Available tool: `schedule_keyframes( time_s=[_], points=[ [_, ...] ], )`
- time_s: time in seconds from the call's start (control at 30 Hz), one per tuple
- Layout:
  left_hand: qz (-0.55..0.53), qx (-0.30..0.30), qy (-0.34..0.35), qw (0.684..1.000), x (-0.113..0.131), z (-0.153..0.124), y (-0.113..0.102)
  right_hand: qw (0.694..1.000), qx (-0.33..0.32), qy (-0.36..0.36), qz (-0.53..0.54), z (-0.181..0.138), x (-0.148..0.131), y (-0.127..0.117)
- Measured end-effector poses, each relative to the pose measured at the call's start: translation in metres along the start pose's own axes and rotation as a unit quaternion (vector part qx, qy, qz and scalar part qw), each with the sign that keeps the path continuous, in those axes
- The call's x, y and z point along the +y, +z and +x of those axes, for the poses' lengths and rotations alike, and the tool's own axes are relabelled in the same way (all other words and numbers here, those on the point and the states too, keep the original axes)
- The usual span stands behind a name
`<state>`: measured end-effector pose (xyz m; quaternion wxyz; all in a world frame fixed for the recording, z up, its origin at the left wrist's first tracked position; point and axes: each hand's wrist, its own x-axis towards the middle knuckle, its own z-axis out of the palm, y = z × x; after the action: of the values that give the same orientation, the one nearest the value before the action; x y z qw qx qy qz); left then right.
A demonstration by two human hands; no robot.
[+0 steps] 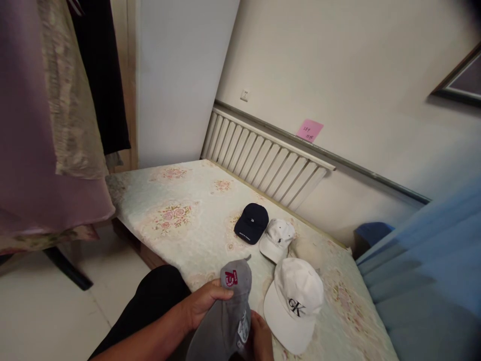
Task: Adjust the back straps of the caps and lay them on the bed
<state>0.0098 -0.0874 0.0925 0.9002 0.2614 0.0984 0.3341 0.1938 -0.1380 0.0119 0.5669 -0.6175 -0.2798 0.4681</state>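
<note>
A gray cap (236, 298) is tilted between the left hand (205, 303) and the right hand (262, 335), its brim (205, 333) slanting down below the left one. A red emblem (230, 278) shows just above the left thumb, a white emblem (243, 328) just beside the right hand.

Pink note (310, 131), white radiator (259, 158), blue curtain (432, 271)

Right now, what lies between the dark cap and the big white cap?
The head view shows a smaller white cap between the dark cap and the big white cap.
</note>
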Motion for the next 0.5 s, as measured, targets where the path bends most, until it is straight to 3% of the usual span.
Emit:
schedule_keyframes(
  time_s=[0.07,0.13,0.27,0.37,0.5],
  points=[
    [-0.007,-0.008,0.001,1.0,-0.001,0.001,0.0,0.998,0.055,0.018,0.012,0.002,-0.005,-0.01],
    [-0.022,-0.01,-0.003,1.0,-0.001,0.001,0.001,0.997,0.082,-0.01,0.007,-0.002,-0.018,-0.013],
    [-0.055,-0.003,-0.033,0.998,0.001,0.001,0.009,0.995,0.004,-0.086,-0.046,-0.028,-0.055,0.003],
    [-0.065,0.03,-0.05,0.996,0.005,0.001,0.018,0.988,-0.013,-0.122,-0.096,-0.044,-0.072,0.018],
    [-0.028,0.087,0.019,0.996,0.008,0.001,0.024,0.985,-0.019,-0.126,-0.115,-0.052,-0.075,0.025]
  ],
)
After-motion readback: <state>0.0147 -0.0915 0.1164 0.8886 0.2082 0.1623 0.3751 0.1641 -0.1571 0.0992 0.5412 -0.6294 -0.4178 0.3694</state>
